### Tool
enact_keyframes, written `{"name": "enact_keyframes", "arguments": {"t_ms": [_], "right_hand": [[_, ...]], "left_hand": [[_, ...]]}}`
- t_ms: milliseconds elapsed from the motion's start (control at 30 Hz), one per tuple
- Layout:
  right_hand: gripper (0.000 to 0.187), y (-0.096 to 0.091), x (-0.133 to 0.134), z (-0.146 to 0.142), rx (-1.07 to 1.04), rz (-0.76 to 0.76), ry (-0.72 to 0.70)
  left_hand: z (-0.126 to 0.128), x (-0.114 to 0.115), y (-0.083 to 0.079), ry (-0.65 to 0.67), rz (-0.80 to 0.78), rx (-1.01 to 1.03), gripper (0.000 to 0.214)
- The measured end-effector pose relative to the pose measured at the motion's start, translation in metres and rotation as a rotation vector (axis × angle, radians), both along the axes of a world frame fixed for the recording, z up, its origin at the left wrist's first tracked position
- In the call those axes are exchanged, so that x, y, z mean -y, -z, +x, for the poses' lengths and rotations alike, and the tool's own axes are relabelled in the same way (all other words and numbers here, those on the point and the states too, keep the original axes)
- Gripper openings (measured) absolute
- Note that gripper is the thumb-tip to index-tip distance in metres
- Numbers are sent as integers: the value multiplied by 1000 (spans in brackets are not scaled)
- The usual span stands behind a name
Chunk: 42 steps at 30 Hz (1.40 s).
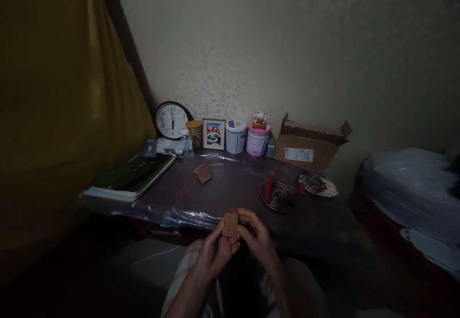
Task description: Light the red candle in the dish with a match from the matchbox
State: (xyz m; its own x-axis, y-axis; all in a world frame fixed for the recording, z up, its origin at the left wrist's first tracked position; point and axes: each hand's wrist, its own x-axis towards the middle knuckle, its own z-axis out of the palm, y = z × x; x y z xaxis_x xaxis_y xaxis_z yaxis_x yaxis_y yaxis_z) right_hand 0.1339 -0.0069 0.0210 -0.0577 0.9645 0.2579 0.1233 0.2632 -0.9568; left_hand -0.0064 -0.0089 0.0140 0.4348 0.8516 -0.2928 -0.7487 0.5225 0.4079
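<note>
A small brown cardboard matchbook (230, 225) with a dark reddish strip along its top edge is held up over my lap, just off the table's front edge. My left hand (218, 248) grips its left side and lower part, thumb along the edge. From the right, the fingers of my right hand (257, 236) close on its right side and top corner. Farther back on the table lies another brown cardboard piece (203, 174), folded partly open. To the right, a red candle (270, 186) stands upright on a metal plate (265, 205) with dark bits on it.
A second red candle (299, 188) leans at the plate's right. Behind it a dish (312, 183) holds dark bits and pale sticks. Books (132, 176) lie left. A clock (172, 121), picture frame (213, 134), tins (235, 136) and cardboard box (305, 147) line the wall.
</note>
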Motion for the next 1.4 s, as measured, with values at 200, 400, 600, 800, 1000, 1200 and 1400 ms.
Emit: {"name": "enact_keyframes", "arguments": {"t_ms": [200,400,600,800,1000,1200,1400], "right_hand": [[18,0,-10,13,15,-33,132],[13,3,-9,16,92,-34,89],[13,6,-7,23,233,24,69],[17,1,-4,26,362,113,0],[16,5,-5,30,409,107,-21],[16,7,-5,33,421,130,-47],[16,4,-3,33,443,141,-79]], "left_hand": [[0,1,7,116,10,19,27],[-2,2,8,199,4,-1,26],[-4,3,8,239,-16,-48,26],[-5,2,8,242,-21,-69,27],[-4,2,8,254,-17,-78,27],[-3,3,3,248,-1,-72,25],[-5,4,3,279,16,-54,24]]}}
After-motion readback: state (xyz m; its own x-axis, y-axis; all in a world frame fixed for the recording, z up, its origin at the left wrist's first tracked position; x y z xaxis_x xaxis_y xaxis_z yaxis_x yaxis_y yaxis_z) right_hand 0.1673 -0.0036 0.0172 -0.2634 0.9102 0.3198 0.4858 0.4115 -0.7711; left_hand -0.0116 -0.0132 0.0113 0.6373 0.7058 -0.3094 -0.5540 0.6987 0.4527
